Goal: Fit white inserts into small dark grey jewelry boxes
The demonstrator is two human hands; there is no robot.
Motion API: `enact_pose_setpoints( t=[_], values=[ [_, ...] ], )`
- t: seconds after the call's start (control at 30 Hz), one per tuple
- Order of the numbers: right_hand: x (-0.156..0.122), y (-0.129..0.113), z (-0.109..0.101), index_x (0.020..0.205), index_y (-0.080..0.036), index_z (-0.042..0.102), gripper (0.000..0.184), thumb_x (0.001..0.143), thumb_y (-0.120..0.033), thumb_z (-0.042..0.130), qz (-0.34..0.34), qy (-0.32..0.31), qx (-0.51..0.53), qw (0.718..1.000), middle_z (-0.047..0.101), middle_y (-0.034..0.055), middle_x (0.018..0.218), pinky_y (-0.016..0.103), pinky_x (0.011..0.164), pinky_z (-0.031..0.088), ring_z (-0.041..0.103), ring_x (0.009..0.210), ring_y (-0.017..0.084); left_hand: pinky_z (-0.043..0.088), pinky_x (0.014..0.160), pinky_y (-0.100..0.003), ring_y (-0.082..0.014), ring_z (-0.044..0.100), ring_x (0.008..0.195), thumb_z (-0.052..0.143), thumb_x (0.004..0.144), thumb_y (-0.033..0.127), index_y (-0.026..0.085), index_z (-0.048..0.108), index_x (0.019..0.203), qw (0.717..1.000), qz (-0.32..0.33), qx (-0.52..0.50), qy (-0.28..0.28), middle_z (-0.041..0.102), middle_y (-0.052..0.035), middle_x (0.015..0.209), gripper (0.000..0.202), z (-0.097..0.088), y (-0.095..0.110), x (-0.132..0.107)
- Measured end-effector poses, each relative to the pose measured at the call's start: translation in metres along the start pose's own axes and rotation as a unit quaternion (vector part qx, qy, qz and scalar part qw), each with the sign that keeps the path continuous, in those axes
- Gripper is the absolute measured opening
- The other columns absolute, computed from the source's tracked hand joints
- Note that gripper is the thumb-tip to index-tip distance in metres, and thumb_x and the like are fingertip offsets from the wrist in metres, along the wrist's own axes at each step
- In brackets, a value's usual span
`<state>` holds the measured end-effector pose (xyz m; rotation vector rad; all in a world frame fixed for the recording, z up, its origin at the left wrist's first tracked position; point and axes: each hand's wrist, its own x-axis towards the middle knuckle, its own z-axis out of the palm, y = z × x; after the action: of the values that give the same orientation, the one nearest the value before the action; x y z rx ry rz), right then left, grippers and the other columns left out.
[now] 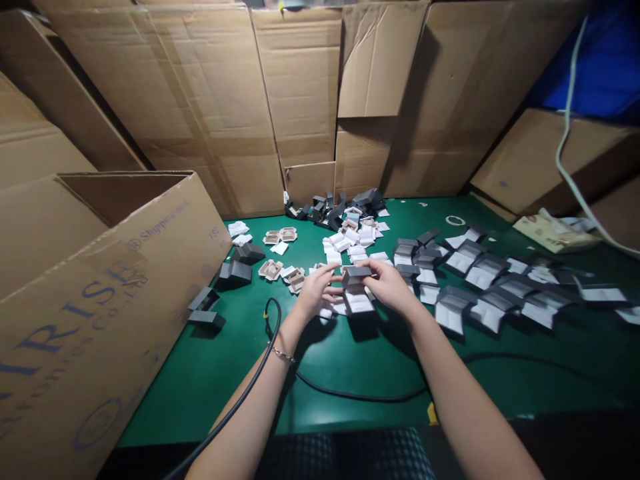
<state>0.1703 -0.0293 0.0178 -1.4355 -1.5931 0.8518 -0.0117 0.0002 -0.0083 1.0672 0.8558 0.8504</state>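
Observation:
Both my hands meet over the middle of the green table (350, 360), holding one small open grey box (357, 288) with a white lining. My left hand (316, 291) grips its left side with curled fingers, a bracelet on the wrist. My right hand (389, 284) holds the right side and the raised lid. Loose white inserts (350, 241) lie just behind the box. To the right, several open grey boxes (480, 277) with white linings stand in overlapping rows. More dark boxes (345, 203) are heaped at the back.
A large open cardboard carton (100, 293) fills the left side. Flattened cardboard sheets (280, 100) wall the back. Closed grey boxes (240, 263) and beige trays (280, 237) lie left of centre. A black cable (350, 393) crosses the near table. A white cord (570, 133) hangs at right.

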Motion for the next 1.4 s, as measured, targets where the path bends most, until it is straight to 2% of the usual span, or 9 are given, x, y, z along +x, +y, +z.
enact_pose_setpoints(
  t=[0.1,0.23,0.33,0.43,0.53,0.63,0.93,1.23,1.4],
  values=[
    [-0.025,0.002,-0.013,0.087,-0.021,0.060,0.024,0.069,-0.017,0.044,-0.007,0.007,-0.114,0.993,0.066,0.0020,0.088,0.030,0.074,0.046,0.060,0.080,0.018,0.046,0.044,-0.020,-0.0181,0.068,0.069,0.055,0.073,0.050,0.013,0.057,0.109,0.991,0.081,0.036,0.096,0.068,-0.0113,0.090,0.052,-0.001,0.006,-0.005],
    [-0.062,0.020,-0.030,0.098,-0.022,0.059,0.031,0.073,-0.015,0.042,-0.038,-0.013,-0.250,0.967,0.067,0.0055,0.099,0.037,0.083,0.046,0.061,0.091,0.021,0.043,0.045,-0.018,-0.0139,0.066,0.062,0.051,0.079,0.040,0.013,0.060,0.095,0.972,0.148,0.095,0.157,0.068,-0.0077,0.080,0.033,-0.001,0.006,-0.007],
    [-0.083,0.039,-0.041,0.099,-0.024,0.060,0.032,0.073,-0.015,0.044,-0.063,0.026,-0.383,0.921,0.067,0.0058,0.099,0.057,0.099,0.032,0.060,0.095,0.024,0.045,0.050,-0.019,-0.0110,0.063,0.059,0.048,0.082,0.034,0.013,0.062,0.092,0.964,0.163,0.131,0.161,0.068,-0.0059,0.077,0.026,-0.002,0.001,-0.004],
    [-0.094,0.052,-0.049,0.099,-0.025,0.062,0.033,0.073,-0.012,0.045,-0.084,0.098,-0.498,0.858,0.064,0.0082,0.111,0.072,0.100,0.013,0.056,0.103,0.029,0.048,0.056,-0.021,-0.0103,0.062,0.058,0.046,0.083,0.030,0.014,0.063,0.090,0.959,0.179,0.160,0.152,0.068,-0.0043,0.075,0.024,-0.003,-0.005,-0.001],
    [-0.097,0.055,-0.054,0.100,-0.022,0.061,0.033,0.074,-0.009,0.044,-0.069,0.153,-0.557,0.813,0.060,0.0113,0.121,0.075,0.099,0.011,0.051,0.110,0.032,0.049,0.058,-0.022,-0.0107,0.063,0.059,0.046,0.083,0.027,0.015,0.064,0.090,0.951,0.195,0.193,0.145,0.068,-0.0033,0.073,0.023,-0.003,-0.006,-0.001],
    [-0.094,0.059,-0.061,0.103,-0.020,0.060,0.033,0.076,-0.008,0.043,-0.050,0.184,-0.580,0.792,0.058,0.0122,0.124,0.073,0.100,0.014,0.049,0.112,0.031,0.049,0.059,-0.022,-0.0114,0.064,0.060,0.045,0.083,0.025,0.015,0.065,0.091,0.940,0.200,0.237,0.139,0.069,-0.0031,0.074,0.024,-0.003,-0.004,-0.003],
    [-0.097,0.099,-0.113,0.103,-0.021,0.061,0.032,0.081,-0.014,0.040,-0.066,0.198,-0.570,0.795,0.057,0.0125,0.126,0.062,0.103,0.023,0.050,0.114,0.030,0.048,0.071,-0.027,-0.0159,0.066,0.074,0.044,0.084,0.022,0.018,0.065,0.095,0.881,0.228,0.398,0.115,0.071,-0.0040,0.081,0.025,-0.006,-0.004,-0.005],
    [-0.085,0.126,-0.153,0.104,-0.025,0.063,0.029,0.085,-0.023,0.041,-0.039,0.276,-0.554,0.785,0.058,0.0169,0.122,0.064,0.103,0.008,0.048,0.114,0.038,0.048,0.079,-0.029,-0.0191,0.067,0.085,0.043,0.085,0.022,0.020,0.066,0.099,0.848,0.233,0.469,0.081,0.072,-0.0064,0.094,0.027,-0.003,0.001,-0.010],
    [-0.061,0.139,-0.167,0.114,-0.021,0.060,0.037,0.087,-0.026,0.035,-0.007,0.279,-0.556,0.783,0.056,0.0173,0.125,0.069,0.098,0.012,0.044,0.115,0.038,0.048,0.078,-0.030,-0.0193,0.066,0.085,0.043,0.085,0.021,0.021,0.066,0.100,0.834,0.231,0.496,0.072,0.072,-0.0057,0.095,0.027,-0.001,0.001,-0.011]
  ],
)
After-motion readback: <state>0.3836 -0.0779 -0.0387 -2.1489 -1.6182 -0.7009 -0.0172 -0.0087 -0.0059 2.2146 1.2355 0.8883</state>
